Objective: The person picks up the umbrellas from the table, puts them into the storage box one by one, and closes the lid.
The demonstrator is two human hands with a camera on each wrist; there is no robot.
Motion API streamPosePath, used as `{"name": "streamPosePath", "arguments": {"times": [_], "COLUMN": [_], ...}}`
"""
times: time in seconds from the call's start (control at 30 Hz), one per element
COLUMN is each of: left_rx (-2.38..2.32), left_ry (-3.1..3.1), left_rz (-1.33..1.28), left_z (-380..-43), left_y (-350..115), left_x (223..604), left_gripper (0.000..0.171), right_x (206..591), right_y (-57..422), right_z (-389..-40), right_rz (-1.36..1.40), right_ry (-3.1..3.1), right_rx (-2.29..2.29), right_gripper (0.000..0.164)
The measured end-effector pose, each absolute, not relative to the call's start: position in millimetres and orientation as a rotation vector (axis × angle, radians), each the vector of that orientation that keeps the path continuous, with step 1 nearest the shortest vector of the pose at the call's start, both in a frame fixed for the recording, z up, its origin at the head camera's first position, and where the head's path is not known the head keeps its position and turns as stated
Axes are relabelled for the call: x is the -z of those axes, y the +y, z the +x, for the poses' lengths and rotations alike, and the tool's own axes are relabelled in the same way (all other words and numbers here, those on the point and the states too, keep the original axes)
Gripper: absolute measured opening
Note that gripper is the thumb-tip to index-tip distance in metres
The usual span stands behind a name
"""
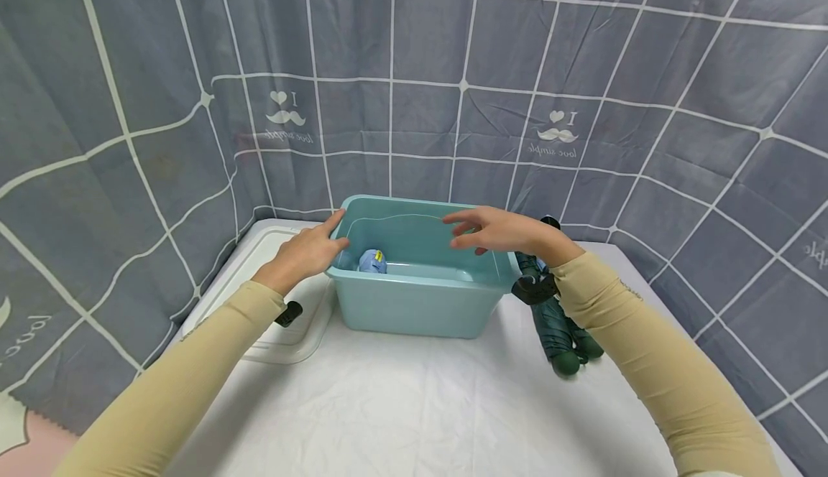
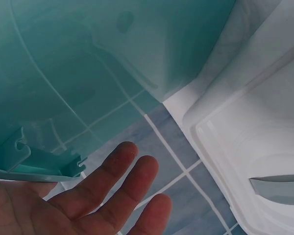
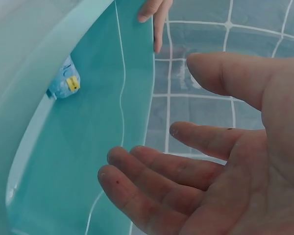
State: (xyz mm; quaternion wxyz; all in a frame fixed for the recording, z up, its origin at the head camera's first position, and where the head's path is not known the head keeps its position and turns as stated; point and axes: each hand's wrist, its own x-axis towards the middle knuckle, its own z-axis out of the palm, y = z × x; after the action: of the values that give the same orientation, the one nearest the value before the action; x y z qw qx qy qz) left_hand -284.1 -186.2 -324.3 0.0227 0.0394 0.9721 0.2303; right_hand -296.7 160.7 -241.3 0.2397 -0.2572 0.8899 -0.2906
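Note:
A teal plastic storage bin (image 1: pixel 414 312) stands upright in the middle of the white table. Inside it, near the left end, lies a small blue bundle (image 1: pixel 371 261) with a yellow label, its kind unclear. My left hand (image 1: pixel 307 253) is at the bin's left rim, thumb over the edge; in the left wrist view its other fingers (image 2: pixel 115 178) extend loosely along the outside, apart from the wall. My right hand (image 1: pixel 494 233) hovers over the bin's right part, fingers spread and slightly bent, with nothing between them.
A white lid (image 1: pixel 304 340) lies flat left of the bin, partly behind my left arm. To the right lie dark green wrapped rolls (image 1: pixel 553 333), like folded umbrellas, partly hidden by my right arm. A grey checked curtain (image 1: pixel 427 39) surrounds the table's back and sides.

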Motion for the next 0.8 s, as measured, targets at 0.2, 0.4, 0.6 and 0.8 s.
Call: {"name": "streamPosePath", "arguments": {"times": [0.2, 0.4, 0.6, 0.8], "left_rx": [-0.718, -0.743, -0.833, -0.845], "left_ry": [2.999, 2.99, 2.955, 2.98], "left_rz": [0.12, 0.129, 0.152, 0.183], "left_z": [-283, -284, -285, -282], "left_y": [-186, -185, -184, -184], "left_x": [323, 323, 324, 323], "left_gripper": [0.072, 0.072, 0.076, 0.078], "right_x": [239, 242, 244, 246], "right_y": [179, 197, 214, 230], "right_z": [-291, -290, -286, -284], "right_rz": [-0.685, -0.679, -0.639, -0.605], "right_ry": [2.475, 2.496, 2.515, 2.559], "right_rx": [0.798, 0.829, 0.87, 0.87], "right_gripper": [0.064, 0.065, 0.066, 0.065]}}
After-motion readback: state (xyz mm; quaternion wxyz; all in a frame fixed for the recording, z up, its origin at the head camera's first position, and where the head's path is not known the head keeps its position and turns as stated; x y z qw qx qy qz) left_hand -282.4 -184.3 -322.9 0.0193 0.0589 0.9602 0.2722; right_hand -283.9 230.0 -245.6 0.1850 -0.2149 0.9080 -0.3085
